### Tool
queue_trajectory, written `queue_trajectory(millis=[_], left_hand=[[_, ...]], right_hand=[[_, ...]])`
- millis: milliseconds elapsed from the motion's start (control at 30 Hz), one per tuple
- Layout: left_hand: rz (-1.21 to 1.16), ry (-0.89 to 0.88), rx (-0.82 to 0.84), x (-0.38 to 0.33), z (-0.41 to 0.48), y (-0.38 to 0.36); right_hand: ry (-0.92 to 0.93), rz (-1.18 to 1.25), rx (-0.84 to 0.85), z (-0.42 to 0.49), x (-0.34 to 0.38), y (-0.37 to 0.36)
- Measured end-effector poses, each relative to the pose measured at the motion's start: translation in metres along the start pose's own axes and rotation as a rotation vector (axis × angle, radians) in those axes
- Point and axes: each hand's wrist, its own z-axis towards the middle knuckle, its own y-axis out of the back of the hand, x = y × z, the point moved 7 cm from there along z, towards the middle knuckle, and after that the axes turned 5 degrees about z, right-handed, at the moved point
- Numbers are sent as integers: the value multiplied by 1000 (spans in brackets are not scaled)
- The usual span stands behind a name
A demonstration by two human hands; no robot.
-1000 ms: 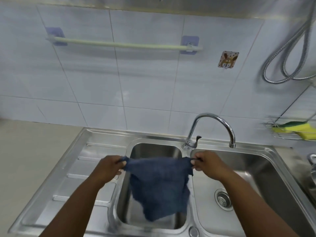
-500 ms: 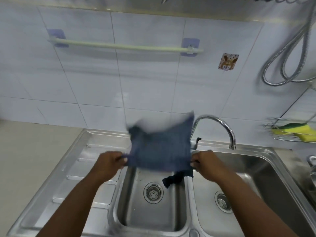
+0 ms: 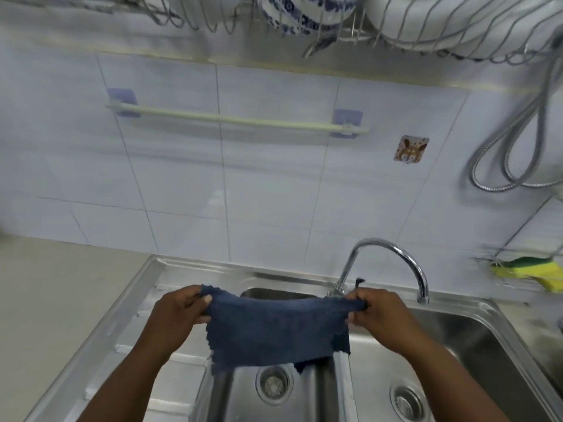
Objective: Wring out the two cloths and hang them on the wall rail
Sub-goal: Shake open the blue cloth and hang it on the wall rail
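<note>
Cloth (image 3: 278,332) corners sit pinched in each grip, left hand (image 3: 178,315) and right hand (image 3: 380,319) pulling it flat above the sink (image 3: 475,336), likely so it drapes evenly over the bare wall rail (image 3: 237,119) higher up.

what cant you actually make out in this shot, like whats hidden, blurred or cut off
Head view only:
- Second cloth: not in sight; only one blue cloth, held by left hand and right hand.
- Left basin: far part covered by the cloth.
- Sponge: blurred, partly cut by right edge.
- Dishes in rack: cropped by top edge.
</note>
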Motion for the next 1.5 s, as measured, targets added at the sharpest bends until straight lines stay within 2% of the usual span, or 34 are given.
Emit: queue_trajectory(millis=[100, 267, 333, 400, 433, 467, 500, 533, 567, 600, 633, 667, 733, 800, 933, 1033, 1133, 1300, 1400, 1500], left_hand=[[-79, -7, -34, -10, 8, 17], [-62, -129, -147, -44, 17, 43], [-94, -284, -381, -69, 4, 64], [-58, -555, -704, -100, -32, 82], [11, -675, -774, -108, -46, 78], [102, -742, -745, -109, -52, 65], [174, -746, -595, -98, -45, 46], [236, -671, -381, -80, -32, 26], [313, -541, -155, -51, -15, 4], [383, -414, 29, -19, -2, -14], [410, -324, 140, 9, 7, -25], [402, -258, 170, 26, 12, -28], [382, -205, 151, 37, 18, -27], [352, -169, 139, 31, 22, -25], [276, -179, 83, 7, 33, -12], [257, -252, -84, -19, 40, 13], [194, -239, -231, -48, 50, 49], [-296, -157, -174, -96, 84, 98], [-444, -279, -182, -138, 103, 134], [-449, -402, -272, -168, 122, 176]], right_hand=[[18, 127, -112, 10, 11, 9], [178, 144, -337, 20, 54, 33], [352, 178, -557, 4, 83, 55], [553, 219, -787, -28, 109, 73], [615, 152, -860, -41, 115, 75], [637, 70, -865, -48, 119, 73], [598, -16, -769, -46, 116, 64], [509, -135, -543, -36, 107, 45], [370, -282, -268, -25, 90, 18], [188, -329, -60, -16, 52, -7], [58, -278, 37, -12, 19, -23], [-23, -173, 40, -10, -8, -31], [-157, 50, -24, -12, -44, -35], [-189, 173, -65, -14, -48, -34], [-162, 153, -171, -4, -26, -17], [-114, 91, -314, 4, 5, 5], [-15, 91, -453, 13, 46, 28], [-7, 583, -462, 51, 108, 51], [120, 839, -436, 78, 158, 66], [268, 906, -433, 106, 208, 80]])
